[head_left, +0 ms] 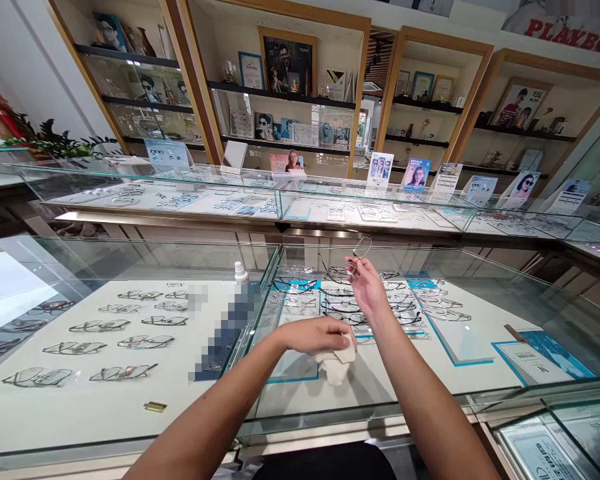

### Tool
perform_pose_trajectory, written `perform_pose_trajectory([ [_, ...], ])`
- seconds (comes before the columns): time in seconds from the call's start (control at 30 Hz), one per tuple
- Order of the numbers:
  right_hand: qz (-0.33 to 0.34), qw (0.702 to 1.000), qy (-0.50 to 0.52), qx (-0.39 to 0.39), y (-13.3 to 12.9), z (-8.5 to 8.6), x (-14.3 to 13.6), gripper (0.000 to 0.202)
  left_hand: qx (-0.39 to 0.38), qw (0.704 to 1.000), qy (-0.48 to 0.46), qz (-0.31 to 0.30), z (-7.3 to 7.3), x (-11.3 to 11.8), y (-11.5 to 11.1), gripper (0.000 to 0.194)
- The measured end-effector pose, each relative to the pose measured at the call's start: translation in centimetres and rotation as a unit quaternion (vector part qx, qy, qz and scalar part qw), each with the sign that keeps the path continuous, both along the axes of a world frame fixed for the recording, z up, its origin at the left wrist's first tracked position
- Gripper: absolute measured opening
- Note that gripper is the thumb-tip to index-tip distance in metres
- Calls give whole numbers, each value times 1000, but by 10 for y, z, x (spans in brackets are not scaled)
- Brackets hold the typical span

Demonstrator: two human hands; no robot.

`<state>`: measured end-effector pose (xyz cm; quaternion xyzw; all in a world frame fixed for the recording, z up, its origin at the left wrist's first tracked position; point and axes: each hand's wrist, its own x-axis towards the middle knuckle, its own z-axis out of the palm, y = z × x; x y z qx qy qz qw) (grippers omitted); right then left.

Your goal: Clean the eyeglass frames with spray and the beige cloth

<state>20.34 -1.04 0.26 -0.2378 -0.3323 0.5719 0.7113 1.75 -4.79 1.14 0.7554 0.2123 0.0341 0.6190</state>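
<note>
My right hand [367,287] is raised over the display case, its fingers pinched on a pair of thin-rimmed eyeglasses [363,248]. One lens rim stands up above the fingertips; the rest is partly hidden by the hand. Lower and to the left, my left hand [323,335] is closed round a cream cloth [336,371], which hangs down below the fingers. The cloth and the glasses are apart. Beneath both hands, rows of eyeglasses [397,307] lie in the glass case.
A white bottle [241,273] stands on the glass left of my hands. More eyeglasses [100,325] lie in the left case, near a small gold-coloured piece [155,407]. Glass edges run along the case front. Behind is another glass counter [280,200] with upright cards, then shelves.
</note>
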Motion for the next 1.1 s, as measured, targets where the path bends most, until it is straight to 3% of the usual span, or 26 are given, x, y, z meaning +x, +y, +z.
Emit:
perform_pose_trajectory([
  [0.13,-10,1000,-7,7,1,-1,0,22,32,999,-10,9,-13,8,-2,53],
  [0.3,-65,992,-100,34,0,-1,-2,22,129,990,-55,31,-15,13,-4,39],
  [0.4,-139,967,-203,73,-3,1,-3,23,197,964,-102,147,-12,13,-1,38],
  [0.47,-193,935,-278,102,-7,3,-4,23,290,904,-140,280,-10,9,3,36],
  [0.57,-272,872,-385,132,-15,6,-5,24,464,748,-187,435,-7,-1,12,18],
  [0.63,-299,835,-435,156,-19,7,-6,23,547,664,-194,472,-5,-7,17,34],
  [0.7,-302,808,-472,181,-22,8,-7,22,597,618,-187,476,-4,-11,20,56],
  [0.8,-295,779,-515,204,-25,8,-9,20,632,604,-169,455,-4,-12,22,69],
  [1.1,-301,717,-584,232,-31,10,-12,15,629,601,-181,459,-7,-11,20,59],
])
